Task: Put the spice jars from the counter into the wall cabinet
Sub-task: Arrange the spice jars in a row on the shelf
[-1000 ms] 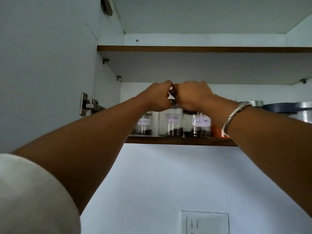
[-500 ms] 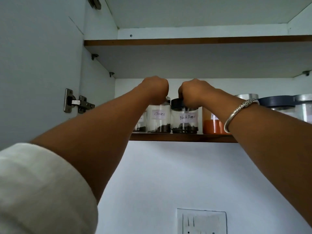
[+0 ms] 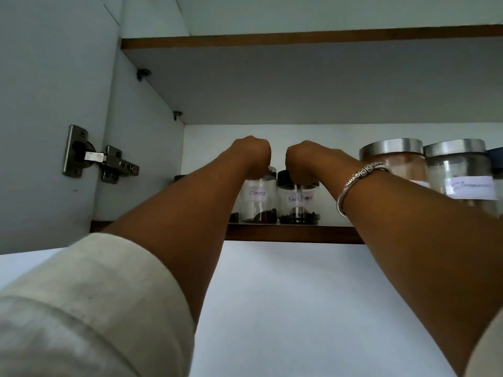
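Two small clear spice jars stand side by side near the front of the wall cabinet's lower shelf. The one labelled Cloves has my left hand closed over its top. The one labelled Black Pepper has a black lid, and my right hand grips that lid from above. Both jars rest on the shelf board. Another small jar is mostly hidden behind my left forearm.
Two larger jars with steel lids stand to the right, one with orange-brown powder, one with a white label. The upper shelf hangs above. The open door with its hinge is at left. Below is a white wall.
My hands have drawn apart, each on its own jar, and both jars now sit lower and further forward in view. The camera has come closer, so the right-hand jars appear bigger.
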`<state>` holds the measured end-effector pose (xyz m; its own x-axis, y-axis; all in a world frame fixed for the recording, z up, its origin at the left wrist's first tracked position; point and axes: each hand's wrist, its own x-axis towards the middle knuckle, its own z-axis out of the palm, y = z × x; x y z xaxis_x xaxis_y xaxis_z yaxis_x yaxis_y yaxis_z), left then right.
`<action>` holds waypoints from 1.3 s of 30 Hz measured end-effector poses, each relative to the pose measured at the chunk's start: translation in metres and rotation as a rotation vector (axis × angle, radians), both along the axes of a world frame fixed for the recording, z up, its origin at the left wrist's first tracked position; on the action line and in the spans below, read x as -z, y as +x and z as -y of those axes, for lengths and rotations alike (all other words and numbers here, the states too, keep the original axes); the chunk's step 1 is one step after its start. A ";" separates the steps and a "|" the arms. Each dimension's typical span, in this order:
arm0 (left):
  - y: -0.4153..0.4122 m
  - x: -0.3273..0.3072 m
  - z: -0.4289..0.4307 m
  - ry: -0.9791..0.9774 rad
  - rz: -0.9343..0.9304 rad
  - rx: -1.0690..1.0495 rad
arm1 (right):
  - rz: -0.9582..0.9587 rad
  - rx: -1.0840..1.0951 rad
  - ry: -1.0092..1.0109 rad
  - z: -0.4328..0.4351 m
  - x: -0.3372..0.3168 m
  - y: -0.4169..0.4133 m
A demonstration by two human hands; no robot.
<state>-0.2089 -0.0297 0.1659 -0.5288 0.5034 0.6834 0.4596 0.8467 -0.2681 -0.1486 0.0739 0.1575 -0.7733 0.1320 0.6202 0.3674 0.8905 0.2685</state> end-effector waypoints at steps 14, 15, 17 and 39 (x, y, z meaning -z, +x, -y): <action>-0.047 0.007 -0.018 -0.178 0.151 -0.063 | 0.134 -0.029 0.007 -0.031 -0.001 -0.050; -0.048 0.007 -0.018 -0.167 0.158 -0.050 | 0.145 -0.039 -0.005 -0.032 0.000 -0.052; -0.047 0.007 -0.018 -0.150 0.162 -0.029 | 0.155 -0.050 -0.019 -0.033 0.001 -0.053; 0.045 0.014 -0.008 0.080 0.037 0.232 | -0.150 -0.225 0.053 -0.006 0.016 0.024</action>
